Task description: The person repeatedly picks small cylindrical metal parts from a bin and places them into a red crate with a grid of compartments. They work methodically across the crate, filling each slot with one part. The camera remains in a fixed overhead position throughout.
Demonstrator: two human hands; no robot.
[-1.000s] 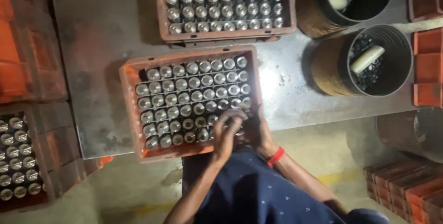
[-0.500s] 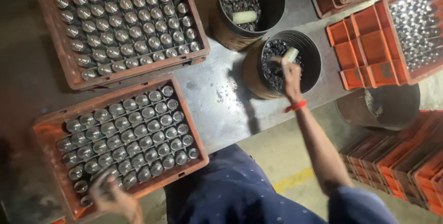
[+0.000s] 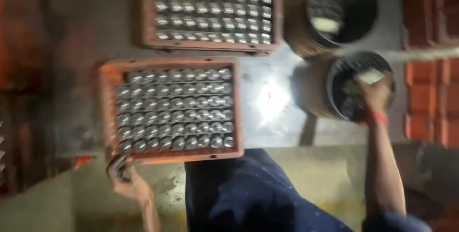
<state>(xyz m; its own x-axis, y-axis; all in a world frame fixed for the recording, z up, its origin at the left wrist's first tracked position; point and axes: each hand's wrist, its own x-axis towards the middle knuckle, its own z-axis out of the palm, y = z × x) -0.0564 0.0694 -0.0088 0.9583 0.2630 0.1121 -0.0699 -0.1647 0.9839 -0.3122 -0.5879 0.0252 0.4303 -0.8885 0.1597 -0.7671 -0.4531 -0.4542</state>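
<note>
Near crate (image 3: 169,110): rusty orange, rectangular, packed with shiny round metal tops in about six rows of nine or so, exact count lost to blur. Sits on a worn grey metal table (image 3: 277,107). Left hand (image 3: 125,177) curled at the crate's near left corner, fingers bent around something small and dark; firmness of grip impossible to tell. Right hand (image 3: 375,95), red band at the wrist, reaching into the nearer round black bucket (image 3: 356,86), half closed over its dark contents; held item unclear. Second black bucket (image 3: 339,9) just behind. Second crate (image 3: 210,9) of the same kind farther back. Two crates on the table, two buckets.
</note>
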